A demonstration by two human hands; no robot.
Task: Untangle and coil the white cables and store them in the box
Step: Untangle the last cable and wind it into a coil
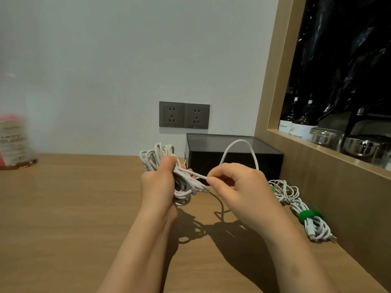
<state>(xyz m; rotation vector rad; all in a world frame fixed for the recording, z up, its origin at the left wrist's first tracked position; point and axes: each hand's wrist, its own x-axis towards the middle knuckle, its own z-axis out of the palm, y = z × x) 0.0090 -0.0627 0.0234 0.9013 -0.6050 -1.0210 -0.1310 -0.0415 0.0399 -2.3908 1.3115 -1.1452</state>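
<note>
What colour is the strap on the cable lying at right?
Green. The strap shows best in the head view.

Body in view: left hand (157,183) and right hand (240,187), left forearm (137,250) and right forearm (296,256), all bare down to the lower frame edge. Right thumbnail (212,181) short, rounded, plain. Knuckle creases show on right hand.

One head-worn wide-angle view looks forward and slightly down, close over the table (63,208), facing the wall sockets (184,115) mid-frame.
</note>
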